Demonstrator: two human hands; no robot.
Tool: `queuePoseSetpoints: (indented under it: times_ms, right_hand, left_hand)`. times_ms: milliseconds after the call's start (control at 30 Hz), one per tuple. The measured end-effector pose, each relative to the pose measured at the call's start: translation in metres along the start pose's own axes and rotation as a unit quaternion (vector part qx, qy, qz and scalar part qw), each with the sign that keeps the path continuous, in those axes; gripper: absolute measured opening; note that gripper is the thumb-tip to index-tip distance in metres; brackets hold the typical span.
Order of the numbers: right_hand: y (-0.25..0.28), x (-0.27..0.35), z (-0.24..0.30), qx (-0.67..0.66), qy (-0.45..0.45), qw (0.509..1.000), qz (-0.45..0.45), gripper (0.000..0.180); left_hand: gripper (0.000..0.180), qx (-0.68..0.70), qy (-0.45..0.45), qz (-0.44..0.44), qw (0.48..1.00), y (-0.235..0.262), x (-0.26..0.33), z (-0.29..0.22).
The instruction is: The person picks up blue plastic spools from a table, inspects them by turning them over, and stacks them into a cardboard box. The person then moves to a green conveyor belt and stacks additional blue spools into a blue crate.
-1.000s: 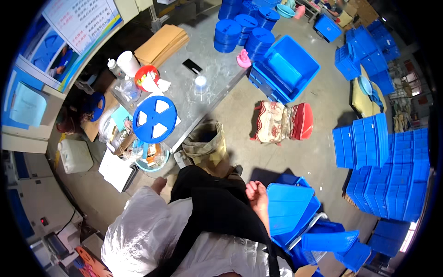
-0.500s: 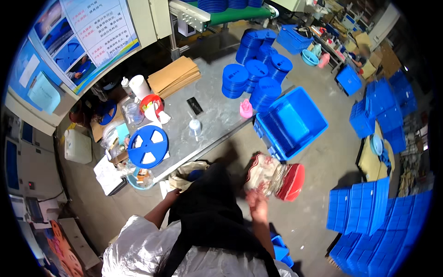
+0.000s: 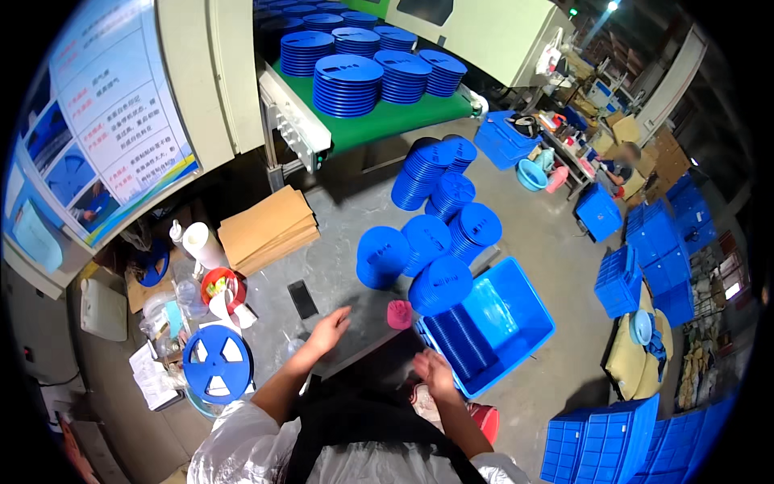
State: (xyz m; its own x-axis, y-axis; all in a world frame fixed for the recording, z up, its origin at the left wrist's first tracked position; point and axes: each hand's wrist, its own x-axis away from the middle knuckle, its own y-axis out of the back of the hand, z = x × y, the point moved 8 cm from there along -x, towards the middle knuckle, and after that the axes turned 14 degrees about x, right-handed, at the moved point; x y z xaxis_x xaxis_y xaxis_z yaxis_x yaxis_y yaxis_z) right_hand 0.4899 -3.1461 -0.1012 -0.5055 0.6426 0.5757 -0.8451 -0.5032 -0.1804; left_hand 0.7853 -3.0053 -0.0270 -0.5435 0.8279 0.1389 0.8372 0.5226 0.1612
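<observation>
Left hand (image 3: 329, 329) is resting open on grey table (image 3: 339, 266); right hand (image 3: 434, 373), empty, is hovering beside blue crate (image 3: 528, 323). Crate is holding one row of discs (image 3: 455, 343); disc stacks (image 3: 439, 222) at twelve o'clock are still waiting.

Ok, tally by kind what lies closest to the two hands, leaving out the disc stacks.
Open blue crate: 1
Small pink object: 1
Flat black slab: 1
Spoked blue reel: 1
Total: 4
</observation>
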Motion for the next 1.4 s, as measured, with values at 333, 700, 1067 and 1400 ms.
queuePoseSetpoints:
  times_ms: [333,700,1067,1400]
  right_hand:
    - [-0.178,-0.2,0.303,0.188,0.196,0.949,0.159,0.03]
    - [-0.292,-0.375,0.611,0.11,0.305,0.937,0.131,0.033]
    - [-0.308,-0.436,0.626,0.175,0.249,0.945,0.118,0.01]
    - [-0.312,-0.434,0.638,0.282,0.25,0.922,0.09,0.006]
  left_hand:
    - [0.05,0.161,-0.046,-0.036,0.985,0.066,-0.161,-0.112]
    - [0.069,0.3,-0.154,-0.139,0.931,0.072,-0.387,-0.325]
    - [0.069,0.412,-0.078,-0.353,0.837,0.101,-0.491,-0.328]
    - [0.062,0.509,-0.087,-0.329,0.791,0.112,-0.52,-0.336]
